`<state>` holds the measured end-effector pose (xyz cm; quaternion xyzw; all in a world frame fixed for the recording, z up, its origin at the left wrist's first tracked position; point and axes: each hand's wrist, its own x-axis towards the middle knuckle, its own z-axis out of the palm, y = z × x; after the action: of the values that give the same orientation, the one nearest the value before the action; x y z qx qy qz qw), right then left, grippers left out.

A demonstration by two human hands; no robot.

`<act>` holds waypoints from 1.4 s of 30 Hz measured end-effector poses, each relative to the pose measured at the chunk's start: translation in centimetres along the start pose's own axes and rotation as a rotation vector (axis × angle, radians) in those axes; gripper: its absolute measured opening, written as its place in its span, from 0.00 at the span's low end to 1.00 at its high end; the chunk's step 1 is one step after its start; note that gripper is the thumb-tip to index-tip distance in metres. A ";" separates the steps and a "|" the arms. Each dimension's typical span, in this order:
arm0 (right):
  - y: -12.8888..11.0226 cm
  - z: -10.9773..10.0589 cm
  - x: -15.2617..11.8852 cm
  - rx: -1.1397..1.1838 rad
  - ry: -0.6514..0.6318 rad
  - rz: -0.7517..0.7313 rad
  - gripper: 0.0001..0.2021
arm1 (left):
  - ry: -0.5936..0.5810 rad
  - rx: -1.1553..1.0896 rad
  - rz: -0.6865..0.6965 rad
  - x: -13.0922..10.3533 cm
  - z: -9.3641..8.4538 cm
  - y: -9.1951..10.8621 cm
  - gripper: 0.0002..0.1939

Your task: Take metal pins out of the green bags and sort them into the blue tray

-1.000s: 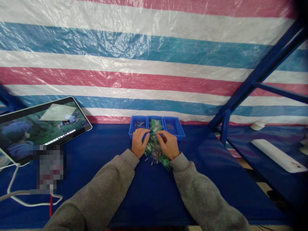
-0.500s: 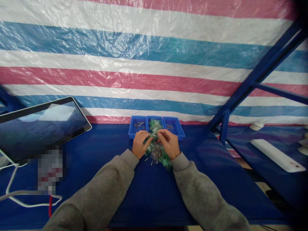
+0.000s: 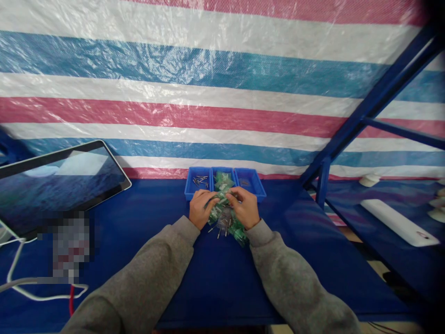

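Above a small pile on the table, my left hand (image 3: 200, 209) and my right hand (image 3: 248, 208) pinch a small green plastic packet (image 3: 222, 197) between them. Its contents are too small to make out. Beneath the hands lie more green plastic packets (image 3: 238, 233), a greyish clear bundle (image 3: 225, 216) and a few thin metal pins (image 3: 219, 233). Just behind stand three joined blue bins (image 3: 260, 189). Loose metal pins (image 3: 200, 180) lie in the left one, green packets (image 3: 223, 178) in the middle one, and small clear pieces (image 3: 244, 182) in the right one.
On the left a tablet-like screen (image 3: 66, 185) leans on the blue table (image 3: 222, 287), with a white cable (image 3: 38, 297) in front. A blue metal frame (image 3: 323, 178) rises at the right. Beyond it lies a long white object (image 3: 398, 222). Striped sheeting (image 3: 208, 116) hangs behind.
My right hand's fingers have shifted slightly, and the green packet shows more openly between both hands. The pile and bins stay as they were, apart from a slight camera shift.
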<state>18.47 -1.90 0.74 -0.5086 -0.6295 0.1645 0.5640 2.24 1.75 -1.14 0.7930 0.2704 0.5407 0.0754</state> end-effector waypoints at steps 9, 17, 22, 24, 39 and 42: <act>-0.4 -0.2 -0.2 0.291 -0.028 0.118 0.16 | 0.068 -0.074 -0.114 -0.1 0.2 0.2 0.06; -0.2 -0.6 -0.1 0.201 -0.109 -0.051 0.15 | 0.072 -0.151 -0.232 -0.2 0.1 0.2 0.06; -0.4 -0.5 0.0 -0.006 -0.080 -0.223 0.11 | -0.004 -0.175 -0.234 -0.1 0.0 0.3 0.08; -0.5 -0.5 0.1 -0.037 -0.009 -0.219 0.07 | -0.016 -0.172 -0.195 0.0 -0.2 0.5 0.09; -0.2 -0.3 -0.2 -0.053 0.004 -0.036 0.10 | -0.003 -0.055 -0.147 -0.2 -0.1 0.6 0.11; 0.0 -0.1 -0.3 0.054 -0.048 0.042 0.15 | -0.010 -0.088 -0.202 0.0 -0.1 0.9 0.10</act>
<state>18.51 -2.23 0.64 -0.5022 -0.6275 0.2053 0.5586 2.48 1.02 -0.78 0.7605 0.3244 0.5376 0.1655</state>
